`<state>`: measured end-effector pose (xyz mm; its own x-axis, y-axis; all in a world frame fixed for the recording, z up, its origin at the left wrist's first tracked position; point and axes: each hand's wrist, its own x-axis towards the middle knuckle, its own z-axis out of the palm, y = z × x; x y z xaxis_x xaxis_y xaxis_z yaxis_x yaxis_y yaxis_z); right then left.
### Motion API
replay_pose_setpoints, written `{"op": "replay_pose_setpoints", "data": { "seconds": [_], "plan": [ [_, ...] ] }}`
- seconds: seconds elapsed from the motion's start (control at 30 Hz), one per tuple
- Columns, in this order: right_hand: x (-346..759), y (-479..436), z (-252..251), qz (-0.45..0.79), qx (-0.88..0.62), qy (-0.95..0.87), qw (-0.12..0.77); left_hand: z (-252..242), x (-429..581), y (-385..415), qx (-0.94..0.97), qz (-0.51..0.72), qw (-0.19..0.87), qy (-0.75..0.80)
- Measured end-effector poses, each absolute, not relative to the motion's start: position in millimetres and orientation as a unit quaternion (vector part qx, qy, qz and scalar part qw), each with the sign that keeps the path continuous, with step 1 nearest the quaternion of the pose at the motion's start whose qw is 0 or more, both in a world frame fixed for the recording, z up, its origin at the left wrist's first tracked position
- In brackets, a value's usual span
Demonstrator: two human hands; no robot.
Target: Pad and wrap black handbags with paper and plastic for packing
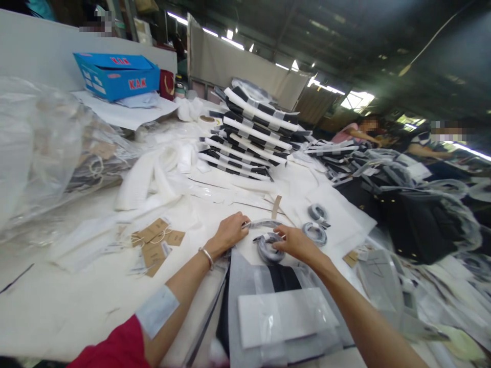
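My left hand [232, 231] is closed at the left end of a plastic-wrapped bag handle [263, 223]. Curled fingers of my right hand [301, 243] grip the upper right edge of a coiled strap [265, 254] in clear film, close to the handle's other end. Below both hands lies a black bag [284, 278], mostly covered by grey-white sheeting, with a white wrapped packet [284, 316] on top. Two more coiled straps, an upper one [317, 212] and a lower one [314, 234], rest right of my right hand.
Brown tags [154, 255] with strings lie at left, near white foam sheets [138, 179] and clear plastic bags [42, 153]. A stack of black-and-white padded pieces [249, 138] stands ahead. Black bags [418, 220] crowd the right. Behind are a blue box [118, 76] and two people.
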<state>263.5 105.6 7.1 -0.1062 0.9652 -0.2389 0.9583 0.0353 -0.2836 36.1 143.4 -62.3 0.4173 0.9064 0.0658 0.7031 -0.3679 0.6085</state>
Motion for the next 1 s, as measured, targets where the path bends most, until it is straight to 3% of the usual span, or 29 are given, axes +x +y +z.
{"op": "replay_pose_setpoints", "data": {
  "seconds": [0.27, 0.53, 0.73, 0.83, 0.93, 1.0],
  "plan": [
    [233, 112, -20, 0.108, -0.629, -0.769, 0.043, -76, 40, 152, 0.786, 0.272, 0.313, 0.458],
    [222, 120, -17, 0.065, -0.665, -0.744, -0.001, -67, 37, 152, 0.765, 0.277, 0.376, 0.443],
    [217, 117, -13, 0.055, -0.643, -0.763, -0.042, -61, 49, 136, 0.790, 0.241, 0.285, 0.487],
    [228, 125, -7, 0.117, -0.644, -0.756, 0.000, -62, 57, 129, 0.795, 0.218, 0.225, 0.520],
    [256, 145, -3, 0.232, -0.689, -0.681, 0.092, -62, 60, 126, 0.791, 0.208, 0.217, 0.534],
    [276, 163, -4, 0.238, -0.739, -0.613, 0.144, -62, 60, 126, 0.791, 0.211, 0.223, 0.529]
  ]
}}
